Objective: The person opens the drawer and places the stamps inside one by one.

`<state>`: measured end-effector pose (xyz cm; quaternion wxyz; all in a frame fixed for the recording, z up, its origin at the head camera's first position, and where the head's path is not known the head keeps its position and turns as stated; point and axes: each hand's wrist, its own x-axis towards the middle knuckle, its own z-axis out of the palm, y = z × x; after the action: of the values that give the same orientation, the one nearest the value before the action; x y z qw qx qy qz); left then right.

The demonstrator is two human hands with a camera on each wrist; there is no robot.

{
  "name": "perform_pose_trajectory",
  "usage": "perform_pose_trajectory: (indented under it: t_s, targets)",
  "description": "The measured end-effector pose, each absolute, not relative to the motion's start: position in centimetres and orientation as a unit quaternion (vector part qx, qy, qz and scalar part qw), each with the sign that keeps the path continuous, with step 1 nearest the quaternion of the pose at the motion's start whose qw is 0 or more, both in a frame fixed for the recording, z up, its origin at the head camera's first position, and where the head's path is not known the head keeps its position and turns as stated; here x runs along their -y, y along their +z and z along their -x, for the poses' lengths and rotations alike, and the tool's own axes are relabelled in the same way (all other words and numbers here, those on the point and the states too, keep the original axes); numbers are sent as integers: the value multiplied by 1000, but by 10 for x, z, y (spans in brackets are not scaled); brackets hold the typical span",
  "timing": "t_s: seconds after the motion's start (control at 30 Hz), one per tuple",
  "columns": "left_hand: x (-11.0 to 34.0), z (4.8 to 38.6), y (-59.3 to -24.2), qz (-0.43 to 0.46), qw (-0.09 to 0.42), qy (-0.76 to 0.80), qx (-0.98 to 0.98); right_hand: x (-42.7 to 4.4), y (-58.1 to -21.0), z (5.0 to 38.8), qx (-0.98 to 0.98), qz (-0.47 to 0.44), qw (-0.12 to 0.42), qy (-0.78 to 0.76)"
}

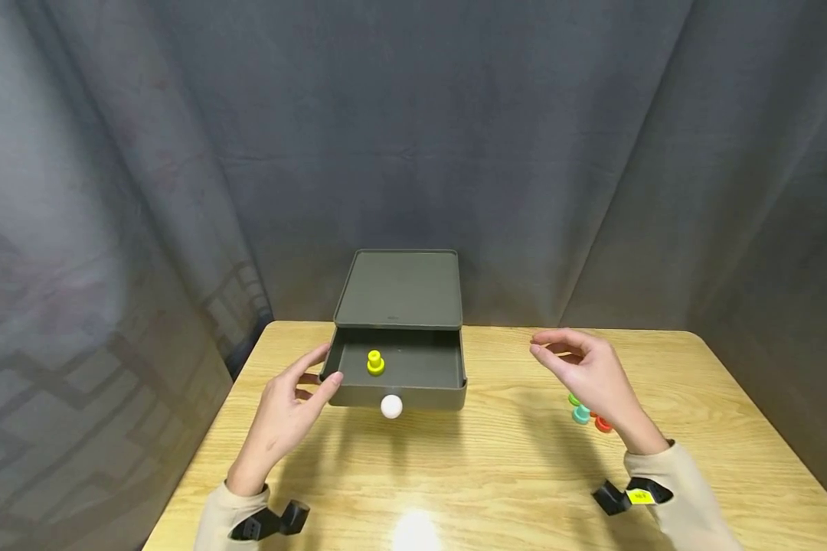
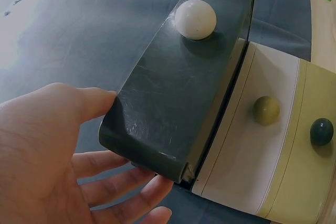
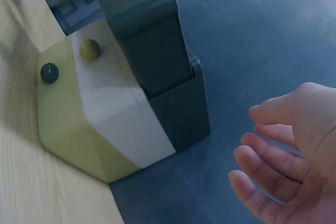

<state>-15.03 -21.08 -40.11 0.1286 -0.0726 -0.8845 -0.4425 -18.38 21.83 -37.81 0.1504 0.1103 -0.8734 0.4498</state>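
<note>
The top drawer [image 1: 427, 396] of a dark grey-green box is pulled out, with a white knob [image 1: 391, 406] on its front. Inside it, left of the middle, stands a yellow peg [image 1: 375, 363]. My left hand [image 1: 276, 421] holds the drawer's left front corner; in the left wrist view the thumb and fingers of that hand [image 2: 47, 145] lie on either side of the drawer [image 2: 163, 93]. My right hand [image 1: 596, 379] hangs in the air right of the drawer, fingers loosely bent and holding nothing, as the right wrist view of the hand [image 3: 304, 156] also shows.
Green, teal [image 1: 581, 414] and red [image 1: 603, 424] pegs lie on the wooden table [image 1: 496, 490] beneath my right hand, partly hidden. Below the open drawer are a white drawer [image 2: 252, 140] and a green drawer [image 2: 302, 156], both closed. Grey curtains [image 1: 406, 153] hang behind.
</note>
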Motion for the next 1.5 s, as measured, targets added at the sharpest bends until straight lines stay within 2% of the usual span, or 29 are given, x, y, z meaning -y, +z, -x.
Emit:
perform_pose_trajectory:
  t_s: [0.3, 0.6, 0.9, 1.5]
  targets:
    - [212, 153, -401, 74, 132, -439, 885, -234, -393, 183, 883, -93, 138, 438]
    - [214, 153, -401, 70, 126, -441, 886, -251, -409, 177, 895, -70, 153, 413]
    - [214, 153, -401, 76, 130, -440, 885, -267, -431, 168, 903, -25, 121, 412]
    - [213, 153, -400, 77, 121, -437, 888, -288, -479, 165, 912, 32, 116, 391]
